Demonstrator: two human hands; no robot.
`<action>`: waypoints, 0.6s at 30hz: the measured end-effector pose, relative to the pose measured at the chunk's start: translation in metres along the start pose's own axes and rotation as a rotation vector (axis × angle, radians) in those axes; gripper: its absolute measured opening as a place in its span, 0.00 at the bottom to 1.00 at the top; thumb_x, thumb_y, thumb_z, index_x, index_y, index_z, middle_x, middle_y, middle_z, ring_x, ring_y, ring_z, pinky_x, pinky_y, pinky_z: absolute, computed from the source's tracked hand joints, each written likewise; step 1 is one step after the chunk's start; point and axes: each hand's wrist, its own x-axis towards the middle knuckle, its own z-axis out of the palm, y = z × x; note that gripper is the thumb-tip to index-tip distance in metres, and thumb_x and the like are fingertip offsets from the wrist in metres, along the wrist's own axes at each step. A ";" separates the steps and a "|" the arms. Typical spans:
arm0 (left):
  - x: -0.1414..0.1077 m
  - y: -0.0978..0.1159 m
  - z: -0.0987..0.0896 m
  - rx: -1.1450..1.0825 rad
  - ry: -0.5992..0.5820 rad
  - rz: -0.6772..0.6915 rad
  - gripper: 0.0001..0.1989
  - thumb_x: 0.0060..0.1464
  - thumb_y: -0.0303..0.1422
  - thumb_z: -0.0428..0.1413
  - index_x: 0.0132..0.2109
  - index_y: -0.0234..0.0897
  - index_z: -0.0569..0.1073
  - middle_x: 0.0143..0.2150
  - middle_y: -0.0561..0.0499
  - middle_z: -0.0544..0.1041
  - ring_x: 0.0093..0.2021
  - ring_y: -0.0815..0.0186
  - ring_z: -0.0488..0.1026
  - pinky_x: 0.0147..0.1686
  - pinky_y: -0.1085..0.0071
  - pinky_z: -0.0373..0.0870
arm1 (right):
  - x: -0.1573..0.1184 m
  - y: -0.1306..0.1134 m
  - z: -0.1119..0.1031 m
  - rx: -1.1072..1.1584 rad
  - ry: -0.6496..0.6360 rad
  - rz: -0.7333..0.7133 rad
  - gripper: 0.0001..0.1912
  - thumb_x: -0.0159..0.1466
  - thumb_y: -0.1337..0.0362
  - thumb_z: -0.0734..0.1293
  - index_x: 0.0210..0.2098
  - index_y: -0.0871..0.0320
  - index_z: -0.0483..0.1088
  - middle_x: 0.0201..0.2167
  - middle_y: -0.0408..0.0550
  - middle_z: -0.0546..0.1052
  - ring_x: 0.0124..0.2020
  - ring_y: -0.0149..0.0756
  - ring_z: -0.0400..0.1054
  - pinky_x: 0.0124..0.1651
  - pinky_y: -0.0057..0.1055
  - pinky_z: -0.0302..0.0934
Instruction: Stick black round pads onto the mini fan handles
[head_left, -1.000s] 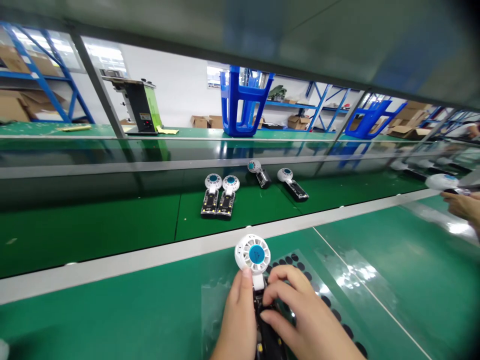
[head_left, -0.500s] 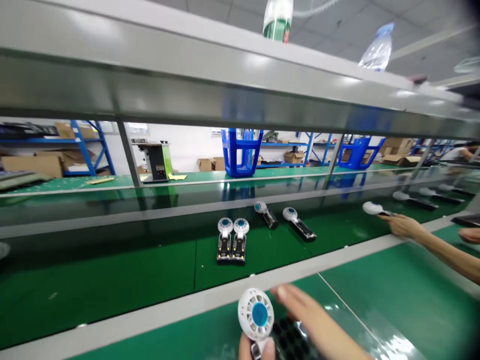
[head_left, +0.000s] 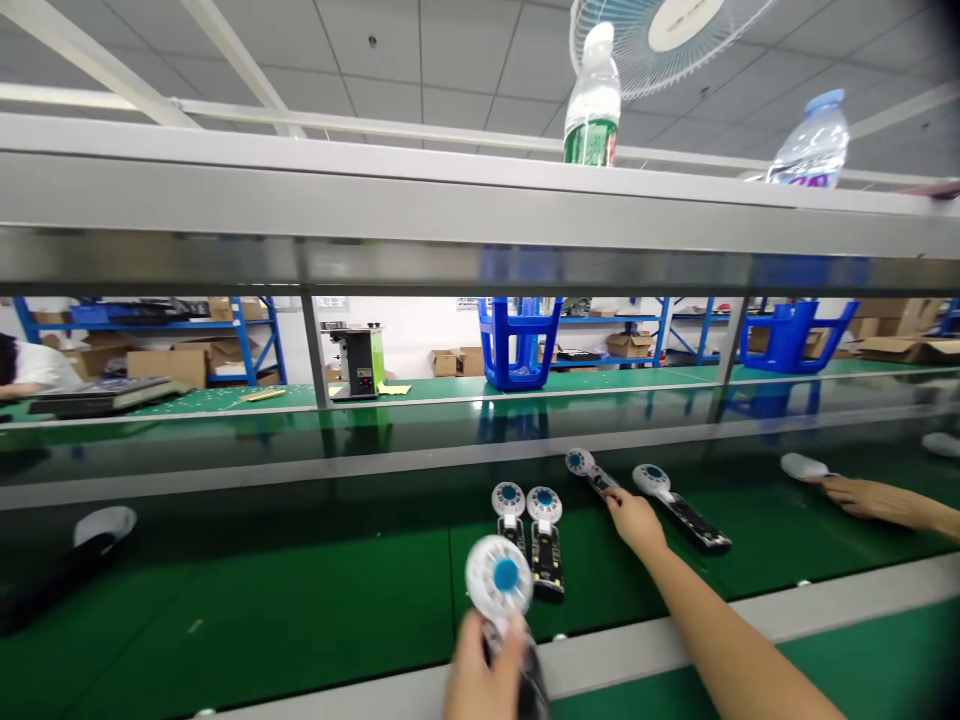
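My left hand (head_left: 486,665) is wrapped round the dark handle of a white device with a round vented head and blue centre (head_left: 499,577), held up over the belt's near edge. My right hand (head_left: 636,522) reaches over the green belt, its fingers closed on the handle end of a similar device (head_left: 592,470). Two more such devices, one (head_left: 545,540) beside another (head_left: 508,500), lie side by side, the latter partly covered by the held one. Another device (head_left: 679,508) lies to the right of my right hand.
A co-worker's hand (head_left: 874,498) touches a white-headed device (head_left: 804,466) at the right. Another device (head_left: 105,525) lies far left. A metal shelf (head_left: 420,215) with bottles spans above; blue stools (head_left: 520,345) stand behind the belt (head_left: 337,590).
My right hand has moved forward onto the belt and closed on a device. My left hand, with its device, has moved forward to the belt's edge. The view has tilted up.
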 end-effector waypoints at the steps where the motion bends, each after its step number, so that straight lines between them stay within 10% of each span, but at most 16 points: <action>1: 0.024 -0.001 -0.012 0.027 0.065 0.020 0.16 0.50 0.37 0.51 0.44 0.31 0.66 0.41 0.43 0.73 0.43 0.58 0.69 0.43 0.65 0.63 | -0.003 0.001 -0.003 0.062 0.004 0.011 0.12 0.62 0.62 0.61 0.44 0.59 0.64 0.46 0.48 0.67 0.42 0.37 0.65 0.44 0.40 0.62; 5: 0.105 -0.006 -0.052 0.111 0.201 0.062 0.15 0.51 0.34 0.51 0.43 0.29 0.65 0.41 0.42 0.71 0.43 0.57 0.67 0.44 0.60 0.61 | -0.049 0.005 -0.018 0.383 -0.010 0.002 0.13 0.63 0.61 0.59 0.45 0.61 0.63 0.43 0.48 0.70 0.40 0.36 0.67 0.42 0.37 0.65; 9: 0.130 0.001 -0.056 0.090 0.228 0.182 0.13 0.52 0.32 0.52 0.46 0.33 0.65 0.50 0.46 0.64 0.52 0.57 0.60 0.50 0.52 0.54 | -0.144 0.002 -0.030 0.642 -0.128 -0.043 0.17 0.57 0.55 0.64 0.42 0.59 0.64 0.39 0.47 0.74 0.41 0.39 0.69 0.47 0.35 0.65; 13: 0.076 0.023 -0.024 -0.048 0.109 0.285 0.14 0.54 0.33 0.49 0.46 0.32 0.66 0.55 0.41 0.59 0.59 0.57 0.50 0.56 0.60 0.46 | -0.239 -0.007 -0.034 0.950 -0.295 0.126 0.19 0.50 0.52 0.70 0.35 0.58 0.69 0.36 0.48 0.76 0.43 0.44 0.69 0.50 0.39 0.62; 18: -0.044 0.055 0.013 -0.557 -0.383 0.061 0.28 0.55 0.51 0.36 0.57 0.41 0.55 0.45 0.45 0.72 0.40 0.62 0.71 0.35 0.68 0.67 | -0.306 -0.005 -0.030 0.692 -0.268 0.108 0.15 0.50 0.51 0.69 0.32 0.53 0.72 0.38 0.46 0.75 0.44 0.45 0.67 0.50 0.39 0.62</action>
